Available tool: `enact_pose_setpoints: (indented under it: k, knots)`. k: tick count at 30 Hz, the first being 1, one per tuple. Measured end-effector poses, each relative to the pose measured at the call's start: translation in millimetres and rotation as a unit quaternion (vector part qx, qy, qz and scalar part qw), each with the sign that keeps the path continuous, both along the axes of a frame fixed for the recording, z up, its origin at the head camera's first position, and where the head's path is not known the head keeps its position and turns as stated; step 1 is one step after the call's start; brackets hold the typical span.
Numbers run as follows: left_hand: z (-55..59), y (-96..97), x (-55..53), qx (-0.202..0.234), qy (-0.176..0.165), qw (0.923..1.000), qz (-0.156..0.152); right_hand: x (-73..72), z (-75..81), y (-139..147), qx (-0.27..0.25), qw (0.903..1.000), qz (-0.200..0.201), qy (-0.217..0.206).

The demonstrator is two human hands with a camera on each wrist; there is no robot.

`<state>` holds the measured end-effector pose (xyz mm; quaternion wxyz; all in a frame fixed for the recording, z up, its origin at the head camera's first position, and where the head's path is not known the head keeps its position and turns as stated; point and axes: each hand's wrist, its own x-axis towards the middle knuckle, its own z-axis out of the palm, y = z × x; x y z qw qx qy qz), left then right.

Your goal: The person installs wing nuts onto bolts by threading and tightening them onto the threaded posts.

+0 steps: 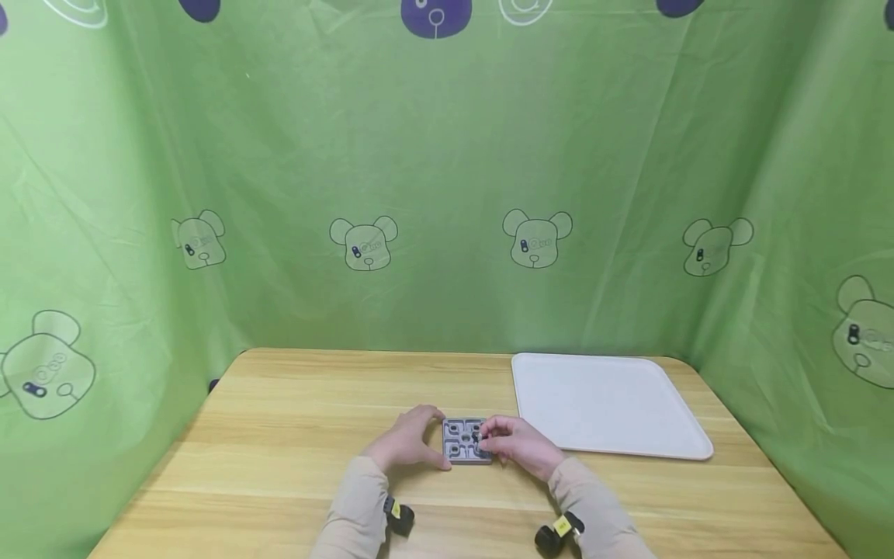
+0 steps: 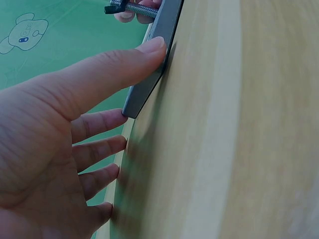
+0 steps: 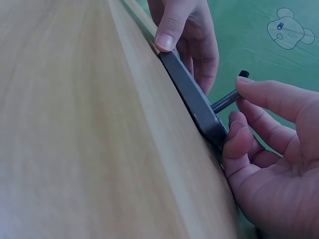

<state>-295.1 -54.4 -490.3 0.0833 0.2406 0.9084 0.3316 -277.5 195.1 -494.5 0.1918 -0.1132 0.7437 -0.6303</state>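
Note:
A square grey plate [image 1: 466, 458] with recessed pockets and holes lies flat on the wooden table. My left hand [image 1: 407, 442] holds its left side, with the thumb [image 2: 134, 62] pressed to the near edge and a finger at the far corner. At the plate's right side, my right hand [image 1: 522, 445] pinches a threaded bolt [image 3: 227, 101] with a black head [image 2: 114, 7]. The bolt stands up from the plate's top face, and how deep its lower end sits is hidden. Curled lower fingers of the right hand touch the plate's corner in the right wrist view.
A white rectangular tray [image 1: 608, 404] lies at the table's back right, just beyond my right hand. Bare wood [image 1: 279, 435] stretches to the left. Green curtains [image 1: 447, 303] with bear drawings surround the table. Black wrist cameras [image 1: 400, 519] sit on both sleeves.

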Motion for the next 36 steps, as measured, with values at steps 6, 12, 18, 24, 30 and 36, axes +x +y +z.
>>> enact_pose_setpoints:
  k: [6,12,18,24,30,36]
  knots:
    - [-1.4,0.1,-0.7,0.003,-0.001,1.0,-0.001,1.7,2.6,-1.3,0.0,1.0,0.002,0.006]
    - [-1.8,0.2,-1.0,0.005,-0.001,1.0,-0.001,-0.8,0.7,0.6,-0.001,1.0,0.007,-0.003]
    - [-2.6,0.2,-1.5,0.003,0.004,1.0,-0.003,-4.4,-1.9,2.5,-0.021,0.9993,0.025,-0.018]
    - [-1.1,0.3,-0.1,0.004,0.002,1.0,-0.003,-4.9,-2.4,2.7,-0.036,0.9988,0.019,-0.026]
    - [0.6,0.3,1.2,0.001,0.001,1.0,-0.002,-6.0,-4.2,3.0,-0.029,0.9992,0.016,-0.022]
    - [1.6,0.5,1.5,-0.001,0.002,1.0,-0.002,-7.2,-6.3,3.8,-0.024,0.9994,0.016,-0.018]
